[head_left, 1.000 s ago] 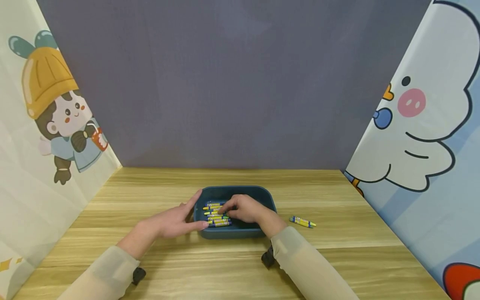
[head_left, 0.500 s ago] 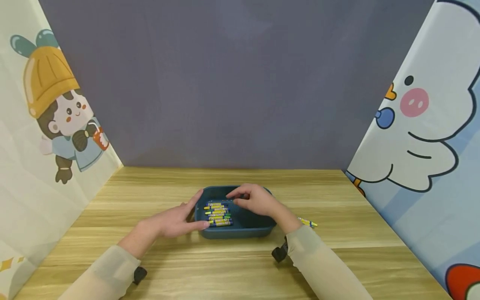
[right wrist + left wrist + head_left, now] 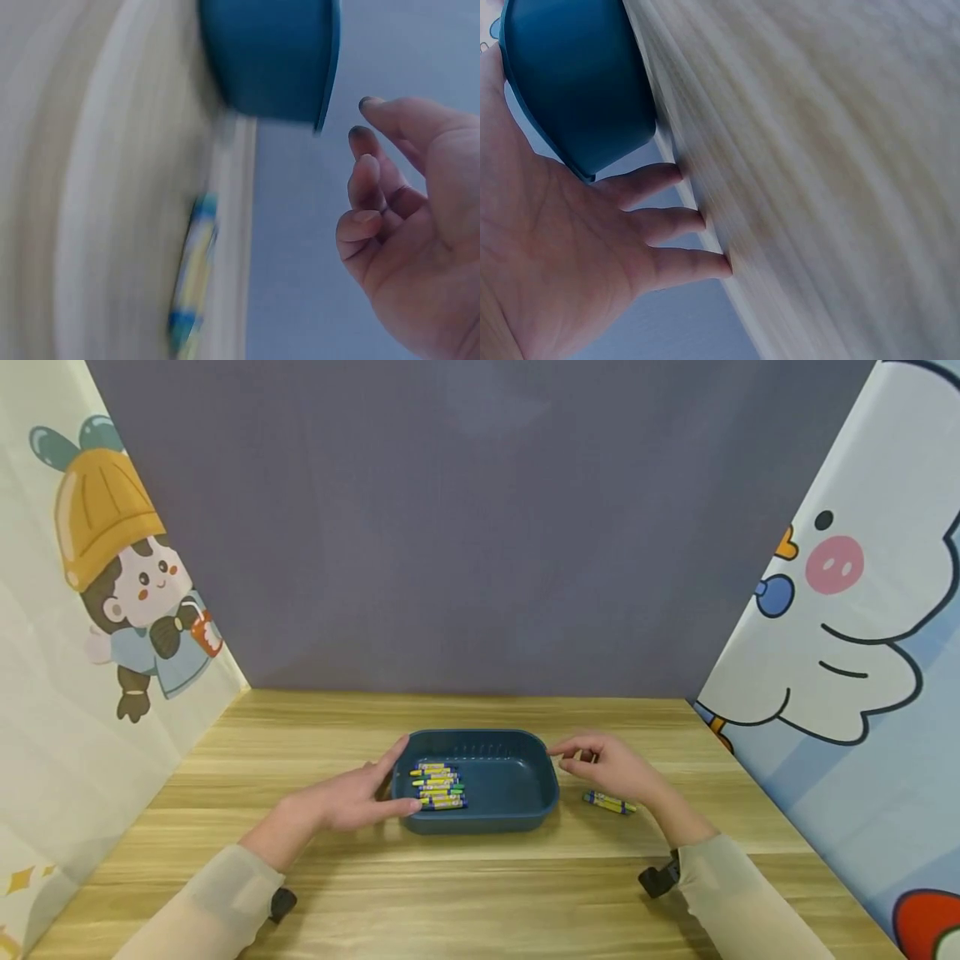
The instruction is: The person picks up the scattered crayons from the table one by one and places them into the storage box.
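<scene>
A dark blue plastic bin [image 3: 525,820] stands on the table, with several yellow-and-blue crayons [image 3: 438,787] lying side by side in its left half. My left hand [image 3: 348,797] spans the bin's left end, thumb at the near rim and index finger at the far corner. In the left wrist view, other fingers [image 3: 679,262] stretch straight down to the tabletop. Off the bin's right rim hovers my right hand [image 3: 611,768], fingers loosely bent, holding nothing. Below it, two crayons [image 3: 609,802] lie together on the table; the right wrist view shows them blurred.
The wood-grain table [image 3: 480,893] reaches back to a grey panel [image 3: 472,527]. Cartoon-printed sheets stand at the left [image 3: 45,760] and right [image 3: 847,793]. A small black device [image 3: 660,878] is strapped at the right wrist.
My right hand has lifted out of the bin and moved right, over toward the two loose crayons. The left hand stays at the bin's left end. The crayons in the bin are uncovered.
</scene>
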Tool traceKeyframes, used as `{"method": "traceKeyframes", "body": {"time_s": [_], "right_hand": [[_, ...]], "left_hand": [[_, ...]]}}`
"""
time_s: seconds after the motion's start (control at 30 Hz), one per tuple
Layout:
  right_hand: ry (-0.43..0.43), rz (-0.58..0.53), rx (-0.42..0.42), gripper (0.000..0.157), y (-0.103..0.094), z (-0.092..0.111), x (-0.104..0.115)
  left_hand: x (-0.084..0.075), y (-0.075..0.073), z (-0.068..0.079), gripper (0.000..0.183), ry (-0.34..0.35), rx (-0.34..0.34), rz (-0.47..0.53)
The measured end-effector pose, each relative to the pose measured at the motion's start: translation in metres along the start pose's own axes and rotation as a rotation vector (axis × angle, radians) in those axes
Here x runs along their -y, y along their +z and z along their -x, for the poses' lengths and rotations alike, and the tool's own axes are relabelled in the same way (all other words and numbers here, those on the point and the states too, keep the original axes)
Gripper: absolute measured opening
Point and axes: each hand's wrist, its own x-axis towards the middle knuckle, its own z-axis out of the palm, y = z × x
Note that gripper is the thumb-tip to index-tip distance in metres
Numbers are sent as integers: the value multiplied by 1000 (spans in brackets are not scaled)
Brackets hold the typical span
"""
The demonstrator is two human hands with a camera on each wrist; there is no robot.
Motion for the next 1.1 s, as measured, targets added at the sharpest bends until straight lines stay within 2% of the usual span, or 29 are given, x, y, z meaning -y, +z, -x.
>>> {"method": "traceKeyframes", "body": {"time_s": [0.2,0.43,0.57,0.73,1.1], "right_hand": [[42,53,23,25,-17,24,-29],[88,47,64,30,-27,40,-56],[117,49,69,30,-33,45,-65],[140,14,117,32,-36,48,-75],[173,-30,158,31,-31,54,-81]], "left_hand": [[0,1,0,115,6,-3,5],[-2,0,0,113,9,0,8],[-3,-1,1,114,2,0,3],[-3,-1,1,115,0,4,9],[-2,0,1,114,7,9,17]]}}
